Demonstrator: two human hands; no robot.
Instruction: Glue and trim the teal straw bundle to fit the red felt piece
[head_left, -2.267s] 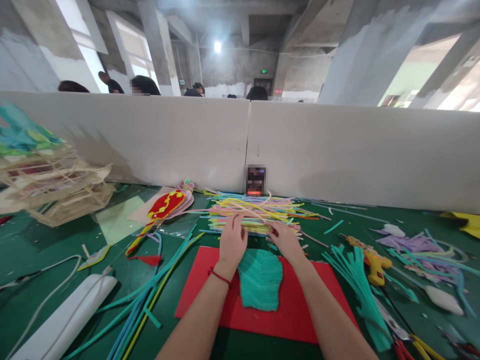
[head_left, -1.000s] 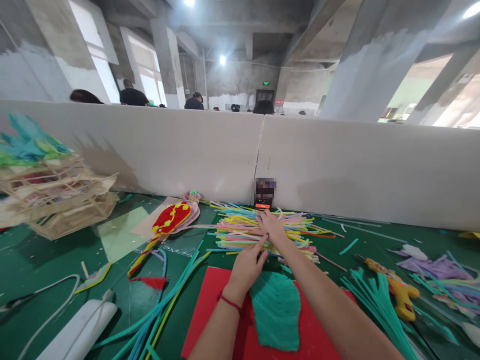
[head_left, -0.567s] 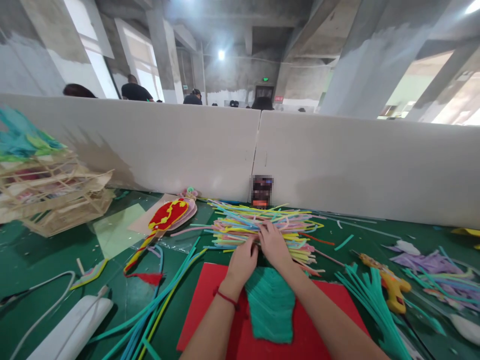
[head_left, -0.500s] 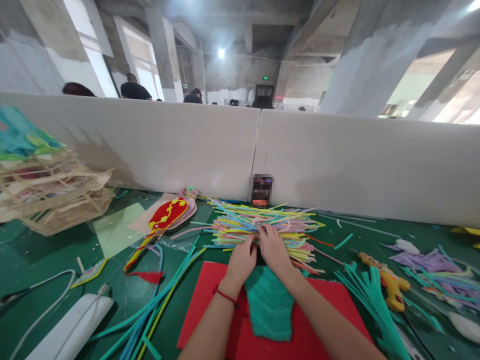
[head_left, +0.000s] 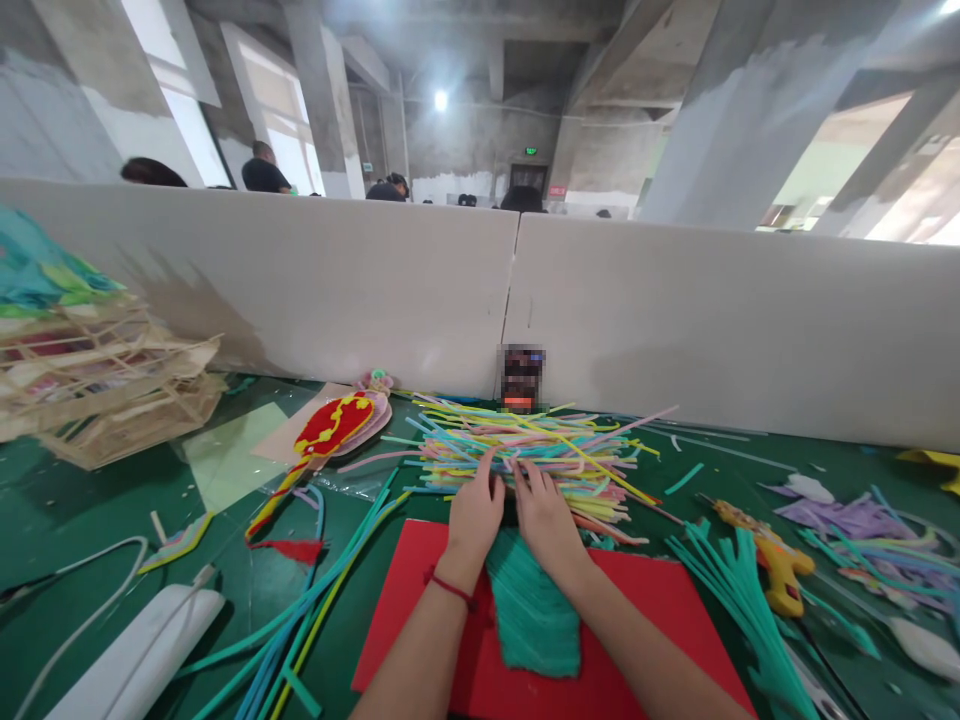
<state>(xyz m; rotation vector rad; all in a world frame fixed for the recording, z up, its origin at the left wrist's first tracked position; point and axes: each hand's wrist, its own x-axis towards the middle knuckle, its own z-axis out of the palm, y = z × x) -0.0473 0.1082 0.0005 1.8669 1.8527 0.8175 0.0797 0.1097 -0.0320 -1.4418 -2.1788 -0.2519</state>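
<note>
A heap of pastel pipe cleaners [head_left: 450, 445] in pink, yellow, blue and white lies across the table, with both my hands at its near edge. My left hand [head_left: 475, 510] rests on the stems, its index finger stretched out and its thumb apart. Close beside it, my right hand [head_left: 546, 508] has its fingertips together on a pale pipe cleaner among the others. Beneath my wrists, a teal panel of pipe cleaners laid side by side [head_left: 534, 620] sits on a red board [head_left: 405, 620]. My hands and forearms hide part of the heap and board.
On the left are a red and yellow fan-shaped piece [head_left: 334, 425], a wooden model [head_left: 105, 420] and a white power strip [head_left: 142, 650]. At right lie teal pipe cleaners [head_left: 739, 590], a yellow glue gun [head_left: 784, 580] and purple scraps [head_left: 832, 520]. A white partition [head_left: 360, 290] stands behind.
My hands have drawn slightly apart, the left one shifting left. A yellow pipe cleaner and a pink one now lie slantwise over the right side of the heap.
</note>
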